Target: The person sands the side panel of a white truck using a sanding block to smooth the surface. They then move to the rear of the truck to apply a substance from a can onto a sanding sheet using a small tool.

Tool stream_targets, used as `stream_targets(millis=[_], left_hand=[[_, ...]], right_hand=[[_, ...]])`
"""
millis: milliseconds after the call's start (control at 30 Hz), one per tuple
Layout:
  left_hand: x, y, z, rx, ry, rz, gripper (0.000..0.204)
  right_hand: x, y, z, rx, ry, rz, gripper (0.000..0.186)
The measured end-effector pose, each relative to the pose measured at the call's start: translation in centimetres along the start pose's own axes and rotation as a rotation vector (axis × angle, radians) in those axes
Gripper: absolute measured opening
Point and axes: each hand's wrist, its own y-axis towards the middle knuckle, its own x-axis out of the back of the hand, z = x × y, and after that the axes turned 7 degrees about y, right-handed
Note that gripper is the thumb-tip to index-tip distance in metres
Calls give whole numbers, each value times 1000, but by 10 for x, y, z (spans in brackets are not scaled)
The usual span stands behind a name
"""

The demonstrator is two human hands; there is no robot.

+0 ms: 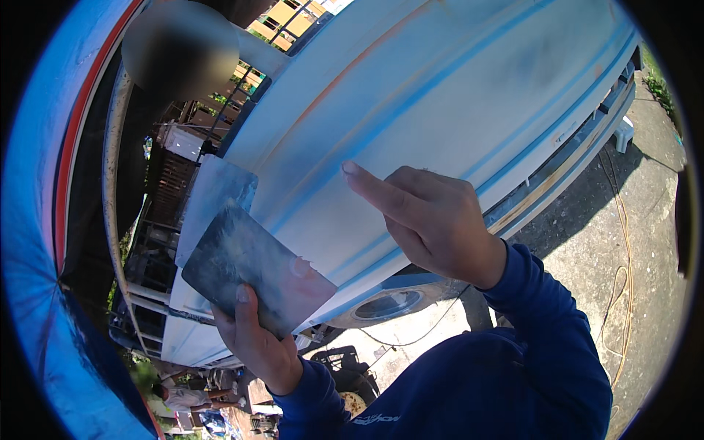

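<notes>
My left hand [257,337] grips a thin, dark rectangular plate [242,257] by its near edge, thumb on top. Grey-white smears cover part of the plate, and a pinkish, putty-like patch lies towards its right corner. A pale, flat, round-cornered piece [220,194] shows just beyond it; whether the two touch, I cannot tell. Over the side of a white vehicle [455,110] with blue and orange streaks, my right hand [433,213] points with the index finger stretched out and the others curled. No object shows in it. Contact between fingertip and panel is unclear.
Below the panel is a wheel [389,304]. A long orange-brown cord [623,293] lies on the concrete at right, near a white plastic stool [623,136]. Blue tarp [29,220] and a curved pole [114,161] hang at left. Another person [187,398] is at lower left.
</notes>
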Motion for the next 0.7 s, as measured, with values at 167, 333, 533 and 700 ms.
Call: stream_targets(millis=[167, 333, 533, 700], left_hand=[[0, 7, -4, 22, -22, 79, 46], [-2, -1, -7, 62, -47, 69, 42], [1, -1, -12, 101, -70, 87, 44], [-1, -1, -9, 93, -23, 52, 46]], right_hand=[[-3, -16, 34, 222, -194, 264, 62], [-10, -14, 36, 301, -273, 278, 60], [-15, -12, 35, 370, -400, 278, 56], [-6, -10, 30, 338, -461, 281, 52]])
